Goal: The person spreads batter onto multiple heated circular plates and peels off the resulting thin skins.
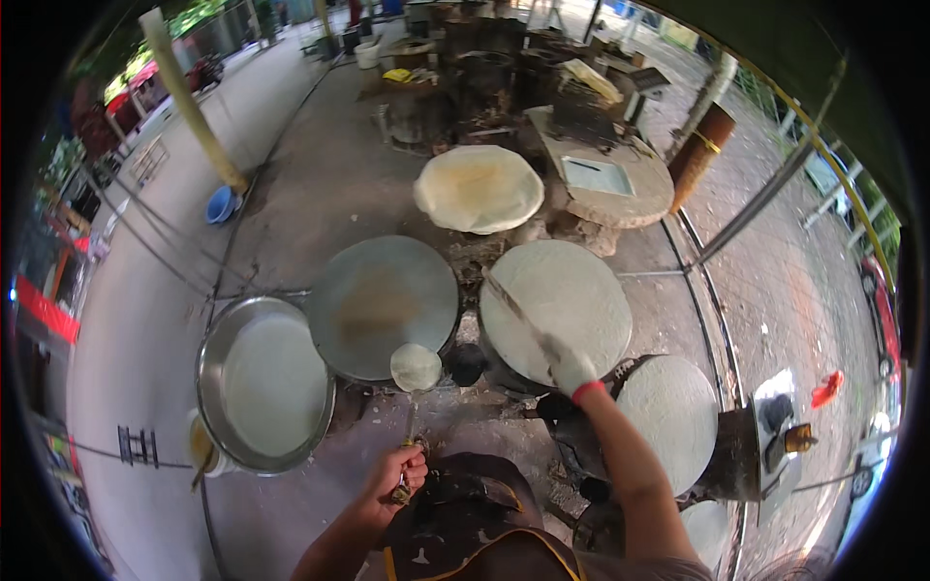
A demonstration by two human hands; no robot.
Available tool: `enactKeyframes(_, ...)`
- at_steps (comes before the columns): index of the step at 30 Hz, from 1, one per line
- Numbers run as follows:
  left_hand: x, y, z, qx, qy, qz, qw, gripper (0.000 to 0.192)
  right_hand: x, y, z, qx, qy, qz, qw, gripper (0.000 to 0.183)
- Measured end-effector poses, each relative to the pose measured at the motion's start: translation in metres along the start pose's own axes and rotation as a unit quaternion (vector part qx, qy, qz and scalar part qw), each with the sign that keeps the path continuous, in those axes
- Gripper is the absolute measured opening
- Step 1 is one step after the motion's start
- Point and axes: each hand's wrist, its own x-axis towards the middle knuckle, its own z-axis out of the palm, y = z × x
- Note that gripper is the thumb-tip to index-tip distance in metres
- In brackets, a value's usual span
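My left hand (396,473) is closed around the handle of a ladle (415,368), whose round whitish bowl lies over the near edge of a large round griddle (341,276) with a brown patch. In my right hand (574,372), which wears a whitish glove with a red cuff, is a long thin flat stick (512,303). It slants across a second round griddle, which is covered by a pale sheet of batter (581,290). At the left stands a wide metal basin (207,363) of white liquid batter (276,385).
Another pale-covered round griddle (672,421) stands at the right. Beyond the griddles are a large pale round sheet (479,189) with a browned middle and a stone-like table (654,192) holding a tray (597,176). A blue basin (220,205) sits by a post (192,123).
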Motion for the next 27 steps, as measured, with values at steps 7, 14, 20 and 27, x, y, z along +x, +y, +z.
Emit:
enactKeyframes(7, -0.024, -0.011, -0.024, 0.001, 0.052, 0.105, 0.993, 0.026, 0.099, -0.064, -0.021, -0.316, -0.062, -0.097, 0.942, 0.036)
enactKeyframes(14, -0.026, -0.011, -0.04, -0.039, 0.024, 0.086, 0.995, 0.015, 0.092, -0.058, -0.023, -0.299, -0.115, -0.136, 0.937, 0.029)
enactKeyframes(20, -0.021, -0.009, -0.042, -0.057, -0.028, 0.104, 0.992, 0.016, 0.025, -0.04, -0.039, -0.28, -0.198, -0.16, 0.926, 0.034)
enactKeyframes(27, -0.027, 0.011, -0.016, 0.001, -0.001, 0.099, 0.995, 0.017, -0.024, 0.036, -0.015, -0.092, 0.12, 0.023, 0.988, 0.045)
